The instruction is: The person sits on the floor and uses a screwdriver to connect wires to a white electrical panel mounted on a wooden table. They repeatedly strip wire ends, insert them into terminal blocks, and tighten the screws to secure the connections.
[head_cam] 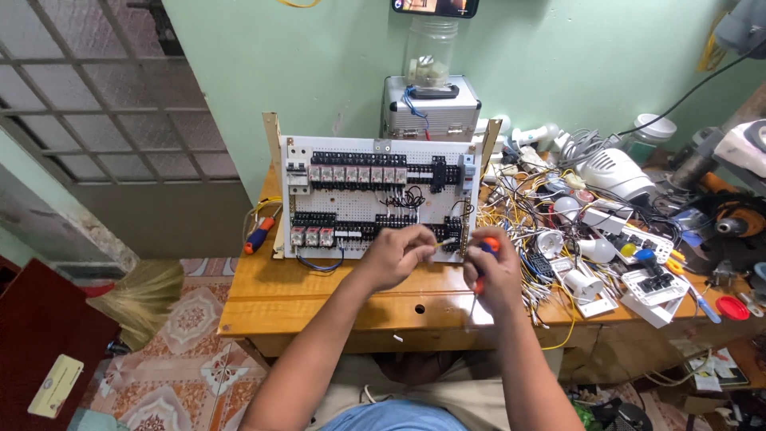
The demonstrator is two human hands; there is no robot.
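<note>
My left fingers (421, 242) pinch a yellow wire (444, 240) at the panel (375, 195); my right fingers (479, 259) grip a screwdriver (482, 267) beside it.

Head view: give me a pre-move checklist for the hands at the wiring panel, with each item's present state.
1. Left hand pinches a yellow wire at the white wiring panel: ok.
2. Right hand grips the orange-handled screwdriver: ok.
3. Screwdriver tip on a terminal: not ok; the shaft points down, away from the panel.
4. Panel standing upright on the wooden table: ok.
5. Wire end seated in its terminal: cannot tell, too small.
6. Loose wire tangle off the hands: not ok, it crowds the right hand.
</note>
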